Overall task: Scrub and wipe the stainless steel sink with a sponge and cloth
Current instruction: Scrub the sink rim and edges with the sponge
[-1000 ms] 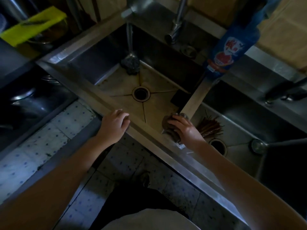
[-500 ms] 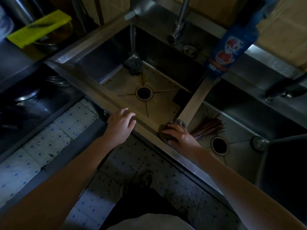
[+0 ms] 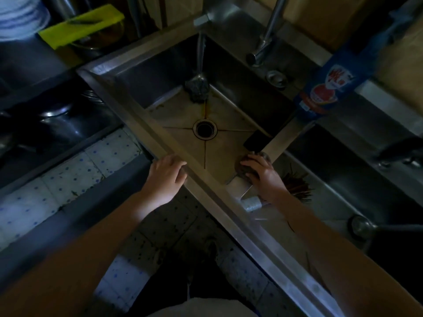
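Observation:
A stainless steel double sink fills the middle of the head view, with a round drain in its left basin. My right hand grips a dark round scrubber and presses it into the near right corner of that basin, beside the divider. My left hand rests on the sink's front rim, fingers curled over its edge. Water runs from a tap onto a dark scouring ball in the basin's far corner.
A blue detergent bottle stands on the divider's far end. A bundle of chopsticks lies in the right basin. A yellow-green sponge sits on a bowl at the far left. A dark flat object leans against the divider.
The view shifted so the sink sits further right and lower. My right hand kept the scrubber in the basin's near right corner with small moves; my left hand stayed on the rim.

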The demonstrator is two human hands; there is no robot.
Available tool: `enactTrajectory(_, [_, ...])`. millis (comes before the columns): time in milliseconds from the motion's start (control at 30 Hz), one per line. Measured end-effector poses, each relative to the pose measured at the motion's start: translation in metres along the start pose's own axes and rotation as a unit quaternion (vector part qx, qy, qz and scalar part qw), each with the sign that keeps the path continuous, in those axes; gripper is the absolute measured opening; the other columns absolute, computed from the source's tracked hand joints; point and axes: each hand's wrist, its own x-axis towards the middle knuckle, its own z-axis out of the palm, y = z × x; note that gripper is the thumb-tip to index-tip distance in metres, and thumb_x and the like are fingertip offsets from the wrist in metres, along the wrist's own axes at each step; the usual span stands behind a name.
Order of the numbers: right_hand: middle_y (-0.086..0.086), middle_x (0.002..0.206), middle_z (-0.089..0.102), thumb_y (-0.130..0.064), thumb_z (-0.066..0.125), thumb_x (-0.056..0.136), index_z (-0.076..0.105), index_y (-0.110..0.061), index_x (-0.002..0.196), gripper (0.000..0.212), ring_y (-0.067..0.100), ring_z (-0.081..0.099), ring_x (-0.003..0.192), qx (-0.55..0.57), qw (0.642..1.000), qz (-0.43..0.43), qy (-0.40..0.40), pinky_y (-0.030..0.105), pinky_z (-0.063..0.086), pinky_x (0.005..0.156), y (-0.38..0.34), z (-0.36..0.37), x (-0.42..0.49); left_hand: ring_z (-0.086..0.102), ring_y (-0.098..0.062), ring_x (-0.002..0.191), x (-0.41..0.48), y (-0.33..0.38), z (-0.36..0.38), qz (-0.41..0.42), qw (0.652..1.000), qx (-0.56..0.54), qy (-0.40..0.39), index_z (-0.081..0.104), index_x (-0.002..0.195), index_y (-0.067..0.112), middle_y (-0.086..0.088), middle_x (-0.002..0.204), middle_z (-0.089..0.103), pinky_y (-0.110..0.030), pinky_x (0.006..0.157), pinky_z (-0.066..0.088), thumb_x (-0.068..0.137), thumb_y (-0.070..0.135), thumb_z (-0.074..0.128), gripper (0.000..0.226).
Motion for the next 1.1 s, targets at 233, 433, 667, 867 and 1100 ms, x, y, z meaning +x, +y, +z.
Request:
enactTrajectory(233, [0.007, 0.139, 0.046, -0.005, 0.059, 0.088, 0.057, -0.016, 0.125, 0.038, 0.029, 0.042, 0.129, 0.004, 1.0, 0.007, 0.021, 0.044, 0.038, 0.109, 0.044, -0.023, 0.036, 0.038, -0.032, 0.126, -0.002, 0.029, 0.017, -0.051, 0.999, 0.0, 0.009, 0.048, 0.126, 0.02, -0.011, 0.134, 0.042, -0.048, 0.104, 0.028, 0.09, 0.033, 0.054, 0.039])
enactTrajectory(433, [0.007, 0.138, 0.046, -0.004, 0.06, 0.087, 0.06, -0.018, 0.122, 0.038, 0.026, 0.043, 0.128, 0.053, 0.996, 0.034, 0.066, 0.04, 0.04, 0.108, 0.045, -0.025, 0.039, 0.035, -0.03, 0.13, 0.003, 0.061, 0.03, -0.045, 0.999, 0.008, -0.013, 0.042, 0.132, 0.023, -0.009, 0.139, 0.037, -0.047, 0.109, 0.026, 0.091, 0.039, 0.048, 0.045])
enactTrajectory(667, [0.008, 0.14, 0.047, -0.008, 0.065, 0.084, 0.062, -0.017, 0.12, 0.037, 0.032, 0.04, 0.131, 0.034, 0.996, -0.078, -0.005, 0.044, 0.039, 0.104, 0.038, -0.002, -0.004, 0.033, -0.029, 0.132, 0.012, 0.088, 0.046, -0.041, 0.998, 0.022, -0.031, 0.04, 0.135, 0.024, -0.006, 0.146, 0.03, -0.046, 0.11, 0.024, 0.093, 0.042, 0.045, 0.046])
enactTrajectory(867, [0.004, 0.139, 0.048, -0.006, 0.063, 0.085, 0.063, -0.018, 0.118, 0.035, 0.028, 0.043, 0.13, 0.047, 0.994, -0.1, -0.024, 0.036, 0.038, 0.105, 0.061, -0.012, 0.012, 0.024, -0.025, 0.137, 0.021, 0.097, 0.059, -0.039, 0.998, 0.028, -0.033, 0.041, 0.133, 0.024, -0.005, 0.148, 0.028, -0.045, 0.11, 0.021, 0.093, 0.045, 0.042, 0.045])
enactTrajectory(1100, [0.006, 0.141, 0.048, 0.001, 0.058, 0.086, 0.063, -0.016, 0.119, 0.037, 0.033, 0.032, 0.138, -0.007, 0.999, -0.026, 0.033, 0.045, 0.029, 0.114, 0.115, -0.053, 0.061, 0.032, -0.027, 0.134, 0.04, 0.111, 0.07, -0.02, 0.999, 0.025, -0.017, 0.048, 0.127, 0.024, -0.007, 0.142, 0.038, -0.049, 0.107, 0.026, 0.09, 0.045, 0.047, 0.043])
